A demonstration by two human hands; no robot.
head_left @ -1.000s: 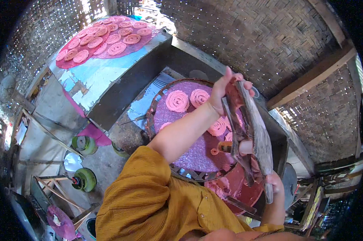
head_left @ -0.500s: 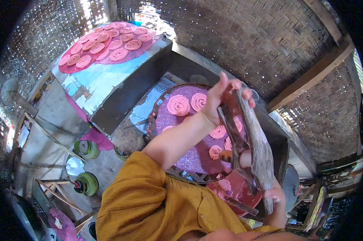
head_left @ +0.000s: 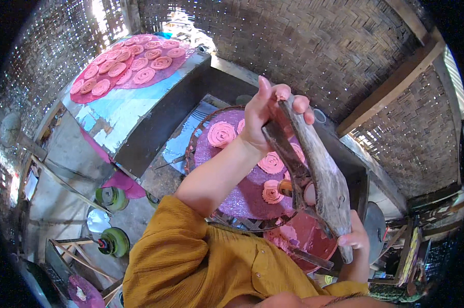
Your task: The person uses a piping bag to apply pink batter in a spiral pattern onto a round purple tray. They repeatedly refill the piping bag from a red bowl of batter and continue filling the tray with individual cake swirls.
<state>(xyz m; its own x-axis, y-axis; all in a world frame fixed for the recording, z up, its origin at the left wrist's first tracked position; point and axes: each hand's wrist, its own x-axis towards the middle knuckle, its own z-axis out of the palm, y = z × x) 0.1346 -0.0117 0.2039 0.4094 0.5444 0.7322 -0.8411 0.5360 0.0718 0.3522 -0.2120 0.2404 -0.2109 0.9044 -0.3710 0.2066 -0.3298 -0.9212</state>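
Note:
A two-armed wooden hand press (head_left: 328,174) is held across in front of me. My left hand (head_left: 275,110) wraps round the far ends of its two arms, fingers hooked over the upper one. Round its near end, my right hand (head_left: 356,238) is closed, partly hidden by the wood. A brownish barrel (head_left: 285,188) sits between the arms, pointing at a small pink dough coil (head_left: 271,193). Larger pink dough spirals (head_left: 222,134) lie on a round tray lined with glittery purple sheeting (head_left: 242,179); the press and my left arm cover some of them.
Right of my body stands a red basin (head_left: 303,231) smeared with pink dough, a stick across it. Several finished spirals (head_left: 143,76) rest on pink sheeting at the far left. Green gas cylinders (head_left: 115,241) stand on the floor at left. Woven walls (head_left: 304,46) close off the back.
The press and both hands have shifted slightly, the far end moving left in view. The arms' far ends look closer together. The small coil by the barrel looks larger.

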